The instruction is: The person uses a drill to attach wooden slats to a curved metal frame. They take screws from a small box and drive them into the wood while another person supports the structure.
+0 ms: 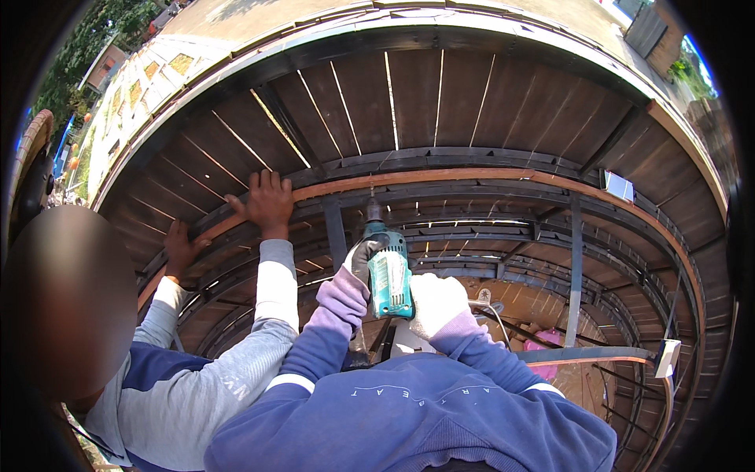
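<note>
A teal power drill [390, 275] points away from me in the middle of the head view. My left hand [366, 256], in a dark glove, is wrapped round the left side of its body near the front. My right hand [437, 302], in a whitish glove, closes on the drill's rear right side; the handle is hidden. The chuck [373, 209] carries a thin bit whose tip meets, or nearly meets, a reddish-brown curved strip [440, 175]. That strip runs along a dark curved metal frame [480, 191].
At my left a co-worker presses one hand [269, 203] on the strip and another hand [181, 248] farther left. Dark curved planks [464, 94] rise beyond the frame. A small pale box [618, 187] rests at right. Upright metal posts [574, 267] and a pink item [543, 350] stand lower.
</note>
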